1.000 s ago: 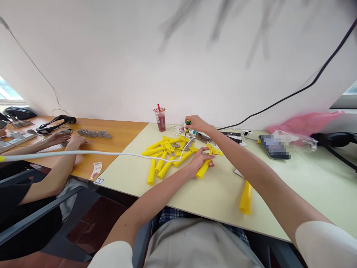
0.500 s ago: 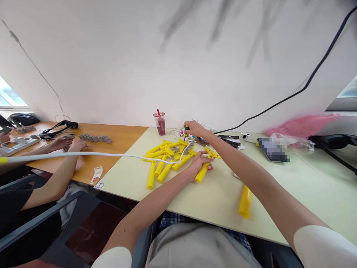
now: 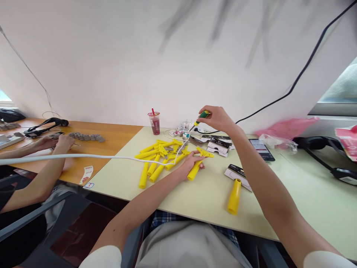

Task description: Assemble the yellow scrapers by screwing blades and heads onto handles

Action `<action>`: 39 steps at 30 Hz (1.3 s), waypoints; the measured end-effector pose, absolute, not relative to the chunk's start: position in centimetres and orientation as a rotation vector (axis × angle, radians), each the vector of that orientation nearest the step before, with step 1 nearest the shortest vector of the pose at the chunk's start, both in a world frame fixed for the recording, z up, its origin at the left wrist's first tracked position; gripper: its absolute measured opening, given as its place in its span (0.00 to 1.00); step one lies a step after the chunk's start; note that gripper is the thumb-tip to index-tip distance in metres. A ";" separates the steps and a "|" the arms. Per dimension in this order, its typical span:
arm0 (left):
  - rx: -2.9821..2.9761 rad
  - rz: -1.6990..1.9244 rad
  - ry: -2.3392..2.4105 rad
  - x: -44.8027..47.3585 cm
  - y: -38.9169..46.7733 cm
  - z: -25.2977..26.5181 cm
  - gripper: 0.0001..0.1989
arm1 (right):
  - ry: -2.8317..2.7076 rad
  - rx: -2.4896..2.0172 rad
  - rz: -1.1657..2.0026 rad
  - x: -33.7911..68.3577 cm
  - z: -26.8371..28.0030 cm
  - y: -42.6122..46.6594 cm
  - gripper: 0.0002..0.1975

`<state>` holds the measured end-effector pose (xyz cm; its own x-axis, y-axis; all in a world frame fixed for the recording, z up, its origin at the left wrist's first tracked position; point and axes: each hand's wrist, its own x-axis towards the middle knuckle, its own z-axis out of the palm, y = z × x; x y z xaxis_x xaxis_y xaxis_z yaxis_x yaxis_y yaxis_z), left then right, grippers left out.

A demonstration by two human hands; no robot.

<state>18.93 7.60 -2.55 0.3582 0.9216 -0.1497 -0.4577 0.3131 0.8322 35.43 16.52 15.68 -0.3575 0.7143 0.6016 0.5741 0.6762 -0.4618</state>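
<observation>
My left hand (image 3: 190, 163) is closed around a yellow plastic scraper (image 3: 194, 171), a T-shaped piece with a tubular handle and a wide head. Raised above the back of the table, my right hand (image 3: 219, 118) grips a screwdriver (image 3: 202, 114) by its green and yellow handle. The shaft slants down to the left, its tip apart from the scraper in my left hand. Left of that hand lies a pile of similar yellow scrapers (image 3: 158, 172). A loose yellow tubular handle (image 3: 234, 197) rests under my right forearm, by a black and white packet (image 3: 237, 173).
A white cable (image 3: 125, 158) crosses in front of the scraper pile. A red drink cup (image 3: 154, 124) stands near the wall. Black and white boxes (image 3: 219, 146), a phone (image 3: 262, 149) and a pink bag (image 3: 284, 125) lie at right. At left, another person's hands (image 3: 63, 141) work beside grey pieces (image 3: 86, 137).
My right hand has lifted the screwdriver up and right, tilting it from near upright. My left hand keeps the scraper. The view has turned slightly right, showing more of the packet.
</observation>
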 end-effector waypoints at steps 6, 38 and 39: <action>0.752 1.020 0.709 18.6 7.6 -2.4 0.23 | -2.044 -1.088 0.239 41.6 16.6 13.2 0.19; 0.740 1.044 0.641 18.6 7.6 -1.8 0.26 | -2.428 -1.343 0.239 41.5 17.2 11.0 0.16; 0.740 1.044 0.643 18.6 7.7 -1.9 0.26 | -2.430 -1.349 0.237 41.4 17.2 11.0 0.16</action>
<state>18.57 7.66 -1.86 0.3685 0.9219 -0.1196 -0.5221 0.3117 0.7938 41.44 11.01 17.22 -0.4855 0.8460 0.2204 0.7874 0.5327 -0.3102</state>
